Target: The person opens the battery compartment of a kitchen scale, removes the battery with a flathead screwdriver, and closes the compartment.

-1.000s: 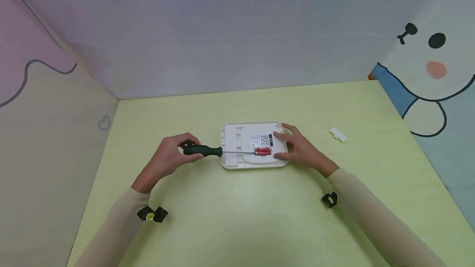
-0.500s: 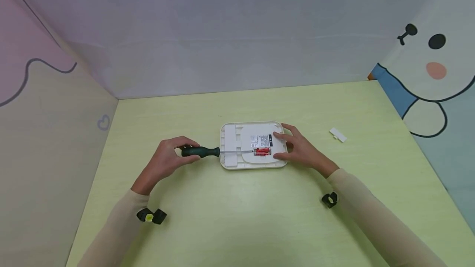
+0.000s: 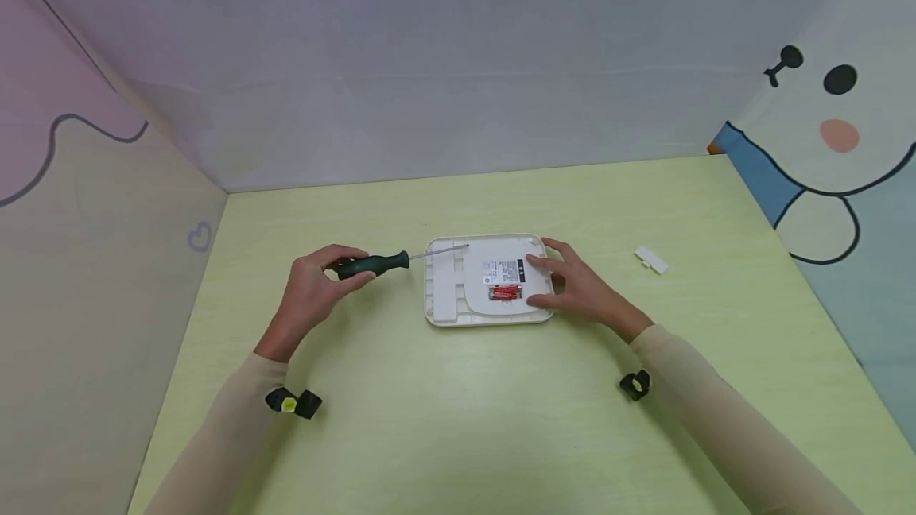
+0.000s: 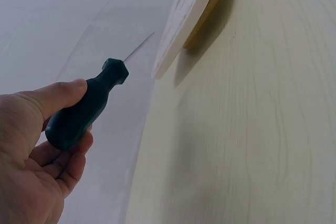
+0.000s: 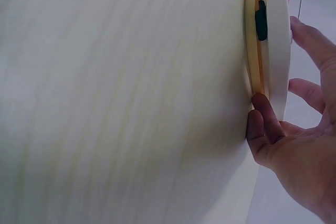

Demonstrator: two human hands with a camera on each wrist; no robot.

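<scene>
My left hand (image 3: 308,288) pinches the dark green handle of a screwdriver (image 3: 375,265) between thumb and fingers. Its thin metal shaft points right, the tip over the upper left part of a white battery-powered device (image 3: 494,314). The device is flat with rounded corners and has a printed label on its upward face. Red batteries (image 3: 506,292) lie in its uncovered compartment. My right hand (image 3: 580,286) grips the device's right edge; in the right wrist view two digits lie on the white face and other fingers (image 5: 266,119) curl against the yellowish side below.
A small white battery cover (image 3: 651,260) with a tab lies on the pale yellow-green table (image 3: 458,404), right of the device. Walls stand behind and at both sides. A dark green tab (image 5: 261,20) shows on the device's underside layer.
The screwdriver's tip has left the batteries and moved up and left, the shaft now slanting upward. My left hand went along with it. The right hand and the device stay put.
</scene>
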